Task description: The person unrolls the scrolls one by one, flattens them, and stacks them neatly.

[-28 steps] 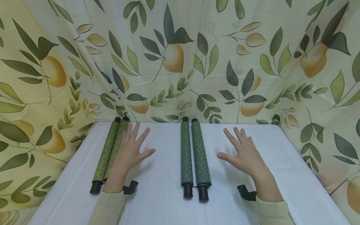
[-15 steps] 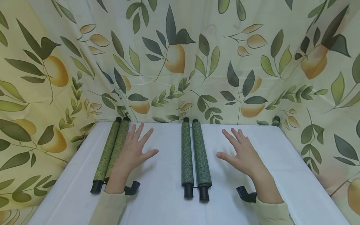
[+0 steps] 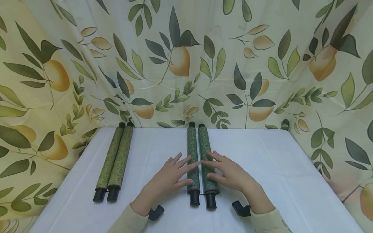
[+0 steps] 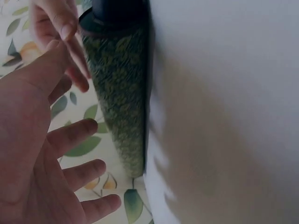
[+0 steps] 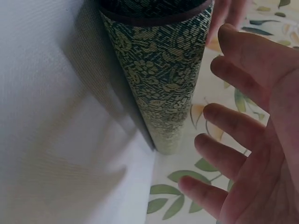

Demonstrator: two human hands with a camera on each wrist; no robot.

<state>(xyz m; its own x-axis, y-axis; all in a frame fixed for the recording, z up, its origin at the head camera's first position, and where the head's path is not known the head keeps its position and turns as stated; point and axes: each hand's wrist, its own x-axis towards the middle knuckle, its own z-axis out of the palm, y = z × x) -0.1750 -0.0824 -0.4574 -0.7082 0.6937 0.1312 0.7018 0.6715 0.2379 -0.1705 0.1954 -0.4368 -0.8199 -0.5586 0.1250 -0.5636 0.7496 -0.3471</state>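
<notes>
In the middle of the table lies a dark green patterned scroll, its two rolls side by side: a left roll [image 3: 192, 142] and a right roll [image 3: 205, 140], both with black end knobs. My left hand [image 3: 170, 174] hovers over the left roll, fingers spread and apart from it. Over the right roll is my right hand [image 3: 233, 171], its fingers also spread and nearly meeting the left fingertips. Both wrist views show a gap between the fingers and the patterned roll [image 4: 119, 88]. Neither hand holds anything.
A second, yellow-green scroll [image 3: 121, 155], also two rolls with black knobs, lies along the table's left side. White cloth covers the table [image 3: 262, 155]. A curtain [image 3: 215, 97] printed with leaves and fruit hangs behind and on both sides.
Both hands have moved inward to the middle scroll, the left one from beside the yellow-green scroll, the right one from the table's right side. Neither scroll has moved.
</notes>
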